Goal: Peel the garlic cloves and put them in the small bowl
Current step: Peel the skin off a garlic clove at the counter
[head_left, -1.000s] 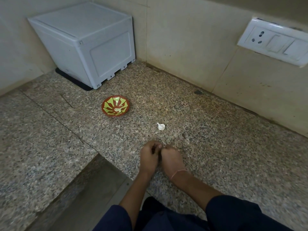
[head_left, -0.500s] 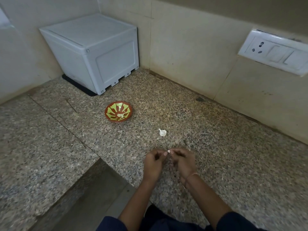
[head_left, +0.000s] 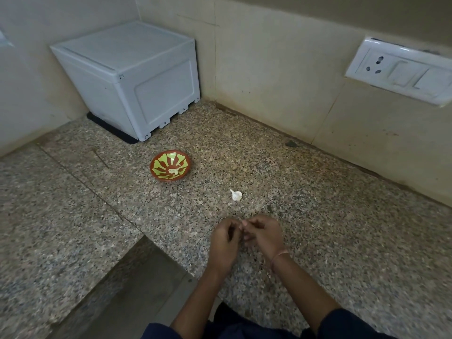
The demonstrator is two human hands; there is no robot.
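Counter (head_left: 318, 241): speckled granite that fills most of the view, with a seam running across its left part.
Wall (head_left: 281, 69): beige tiles that meet the counter along the far edge and form a corner at the upper left.
White box (head_left: 137, 77): a closed plastic box in the far left corner, standing on a dark mat (head_left: 110, 129).
Switch plate (head_left: 401, 72): white, fixed to the wall at the upper right, with a socket and two switches.
Arms: both reach in from the bottom edge, in dark blue sleeves (head_left: 354, 324) pushed up the forearms. A thin thread band (head_left: 280, 255) sits on the right wrist.
Left hand (head_left: 225, 241): over the counter near the middle, fingers curled inward, its tips against those of the other hand.
Right hand (head_left: 265, 234): just beside the left, fingers curled, its tips meeting the left's.
Small bowl (head_left: 156, 162): red-brown with a yellow-green pattern, on the counter well beyond the hands to the left. A few pale pieces (head_left: 174, 171) lie in it.
Garlic piece (head_left: 236, 195): white, with a short stem tip, lying on the counter between the bowl and the hands and touching neither.
Pale bit (head_left: 241, 222): pinched where the two hands' fingertips meet. It is too small and too hidden to tell whether it is clove or skin.
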